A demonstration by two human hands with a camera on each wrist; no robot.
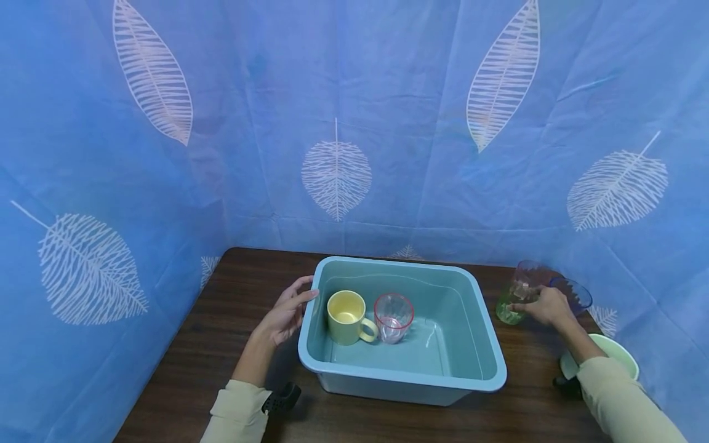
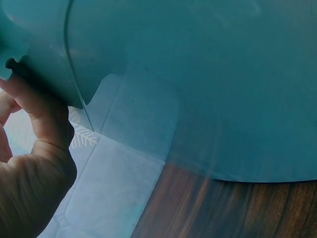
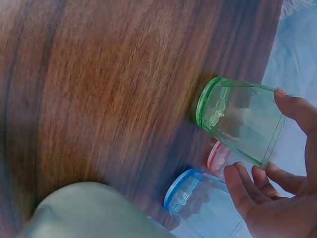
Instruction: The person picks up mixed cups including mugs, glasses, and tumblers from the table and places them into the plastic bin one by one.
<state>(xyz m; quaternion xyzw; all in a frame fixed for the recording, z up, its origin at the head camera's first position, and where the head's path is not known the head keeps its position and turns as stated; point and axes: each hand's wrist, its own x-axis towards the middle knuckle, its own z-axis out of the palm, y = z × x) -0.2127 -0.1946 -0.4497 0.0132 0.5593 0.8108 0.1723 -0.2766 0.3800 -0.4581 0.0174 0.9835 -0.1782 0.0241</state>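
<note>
My right hand (image 1: 545, 306) grips a green-tinted clear glass (image 3: 242, 119) near its mouth, thumb on one side and fingers on the other. Close beside that glass stand a blue-tinted glass (image 3: 203, 201) and a pink-tinted glass (image 1: 530, 272), partly hidden. My left hand (image 1: 285, 314) rests at the left rim of a blue-green plastic basin (image 1: 404, 370), fingers extended to its edge. Inside the basin a yellow mug (image 1: 344, 326) stands upright next to a clear glass with a red rim (image 1: 393, 311).
A pale green bowl-like vessel (image 1: 620, 354) stands at the right, partly behind the right forearm. The dark wooden table (image 1: 194, 363) ends at a blue curtain (image 1: 410, 191) with white leaf prints, which rises at the back and sides.
</note>
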